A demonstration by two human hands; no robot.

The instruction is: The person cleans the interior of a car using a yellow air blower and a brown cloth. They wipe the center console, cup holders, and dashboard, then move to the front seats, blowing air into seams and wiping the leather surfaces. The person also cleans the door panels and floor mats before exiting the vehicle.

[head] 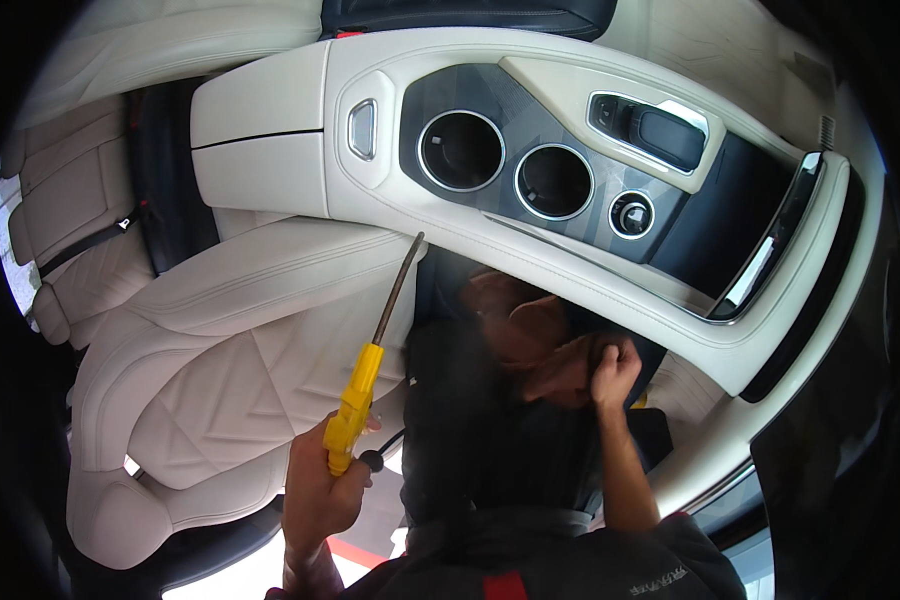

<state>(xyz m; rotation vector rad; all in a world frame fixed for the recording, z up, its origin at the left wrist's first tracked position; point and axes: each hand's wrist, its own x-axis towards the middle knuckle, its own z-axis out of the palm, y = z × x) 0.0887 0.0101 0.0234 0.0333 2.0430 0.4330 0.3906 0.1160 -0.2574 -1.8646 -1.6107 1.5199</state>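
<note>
My left hand is closed round a yellow air blow gun with a long thin metal nozzle. The nozzle points up and slightly right; its tip appears beside the lower edge of the white centre console, by the cream leather seat. A black fitting and hose show at the gun's rear. My right hand grips a crumpled brown cloth, which hangs over the dark area below the console. Part of the cloth is blurred, and whether it touches the floor I cannot tell.
The console has two cup holders, a smaller round socket and a gear selector. The dashboard curves along the right. A rear seat with a black belt lies at the far left, and another front seat is beyond the console.
</note>
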